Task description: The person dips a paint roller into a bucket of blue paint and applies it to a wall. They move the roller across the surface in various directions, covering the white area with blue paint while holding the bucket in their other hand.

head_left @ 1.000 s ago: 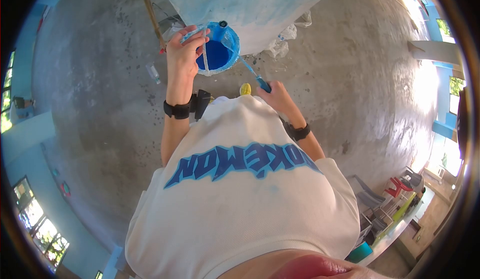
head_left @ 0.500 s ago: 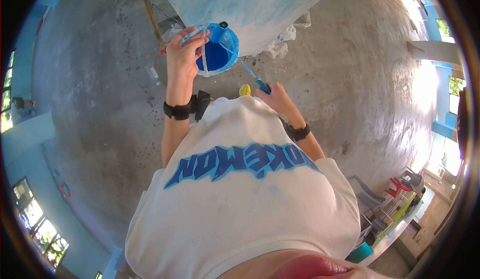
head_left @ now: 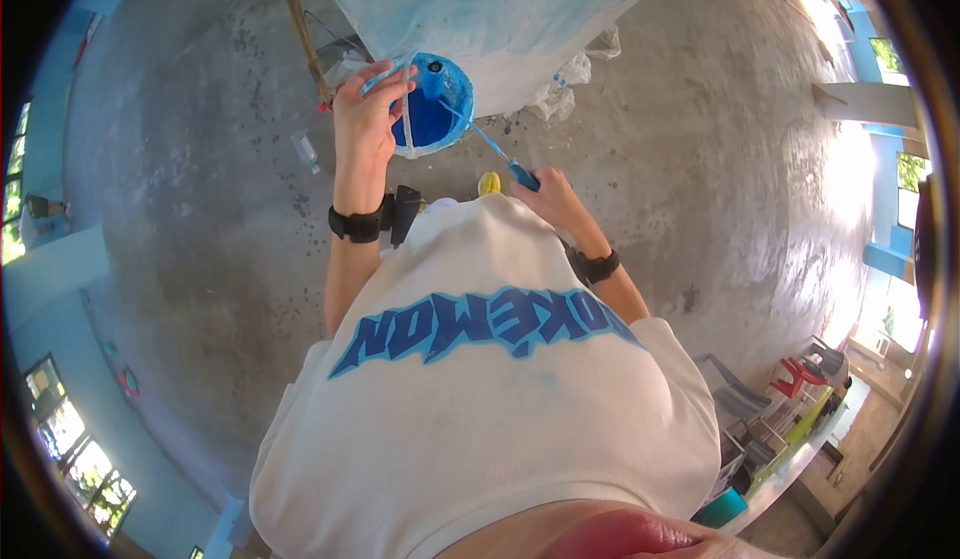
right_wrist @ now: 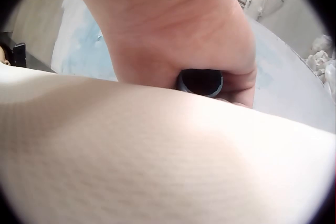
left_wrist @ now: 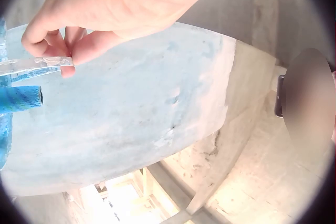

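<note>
My left hand [head_left: 366, 134] pinches a pale, paint-smeared handle [head_left: 408, 109] that spans the mouth of a blue bucket [head_left: 464, 119]. Dark blue paint [head_left: 422, 124] shows inside. In the left wrist view, thumb and fingertips meet on this flat handle [left_wrist: 34, 65], with the blue roller sleeve [left_wrist: 21, 99] beside it. My right hand [head_left: 553, 201] grips the blue grip of a paint roller [head_left: 522, 174], whose thin frame runs over the bucket's rim to the sleeve inside. The grip's dark end [right_wrist: 202, 81] shows under the palm in the right wrist view.
A white surface with blue streaks [head_left: 490, 19] stands right behind the bucket. Clear plastic bags [head_left: 560, 99] lie to its right. A bamboo pole [head_left: 300, 34] leans at the left, near a plastic bottle [head_left: 306, 149] on the concrete floor. Chairs [head_left: 740, 394] stand far right.
The bucket has shifted slightly left and toward me. Inside it, the roller sleeve has moved left and nearer, with its frame following. Both hands have stayed nearly in place.
</note>
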Demonstrator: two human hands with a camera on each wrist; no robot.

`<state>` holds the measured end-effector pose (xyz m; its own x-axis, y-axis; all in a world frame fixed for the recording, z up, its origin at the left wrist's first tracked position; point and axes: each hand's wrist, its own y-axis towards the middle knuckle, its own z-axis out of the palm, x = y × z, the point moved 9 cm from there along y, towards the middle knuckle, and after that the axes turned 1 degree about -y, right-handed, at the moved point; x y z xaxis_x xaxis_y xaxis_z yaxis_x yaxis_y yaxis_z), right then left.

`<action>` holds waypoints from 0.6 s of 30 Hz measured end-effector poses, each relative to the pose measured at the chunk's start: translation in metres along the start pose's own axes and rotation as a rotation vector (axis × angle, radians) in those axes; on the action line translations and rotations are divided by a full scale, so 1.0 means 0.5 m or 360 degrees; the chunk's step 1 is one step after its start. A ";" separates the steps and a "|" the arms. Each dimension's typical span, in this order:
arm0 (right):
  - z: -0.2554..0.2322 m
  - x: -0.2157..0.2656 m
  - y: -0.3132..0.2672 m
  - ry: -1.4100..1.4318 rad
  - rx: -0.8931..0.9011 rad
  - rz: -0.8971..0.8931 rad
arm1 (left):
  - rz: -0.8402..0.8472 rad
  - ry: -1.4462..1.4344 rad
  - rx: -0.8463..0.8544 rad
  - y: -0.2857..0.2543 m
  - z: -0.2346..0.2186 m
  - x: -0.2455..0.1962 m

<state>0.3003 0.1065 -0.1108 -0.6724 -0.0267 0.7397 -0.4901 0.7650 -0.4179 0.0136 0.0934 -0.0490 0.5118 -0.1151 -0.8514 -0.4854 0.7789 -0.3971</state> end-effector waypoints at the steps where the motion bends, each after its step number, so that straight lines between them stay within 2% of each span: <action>1: 0.000 -0.001 0.000 -0.0001 0.0007 0.0000 | 0.0023 -0.0018 -0.0034 0.002 -0.006 0.000; 6: -0.023 0.007 -0.004 0.0032 -0.0055 -0.0069 | 0.0054 -0.0087 -0.0109 0.018 -0.030 0.010; 12: -0.154 0.098 -0.009 -0.0118 -0.0475 -0.0334 | 0.0001 -0.0095 -0.0195 0.019 -0.051 0.023; 14: -0.206 0.147 -0.018 -0.0138 -0.0722 -0.0586 | 0.0010 -0.0118 -0.0183 0.013 -0.053 0.022; 18: -0.292 0.222 -0.019 -0.0160 -0.0945 -0.0625 | 0.0010 -0.0097 -0.0170 0.011 -0.055 0.014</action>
<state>0.3113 0.1904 0.0520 -0.5700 -0.4090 0.7126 -0.3409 0.9068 0.2478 -0.0050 0.0795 -0.0666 0.5491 -0.0698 -0.8328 -0.5599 0.7091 -0.4286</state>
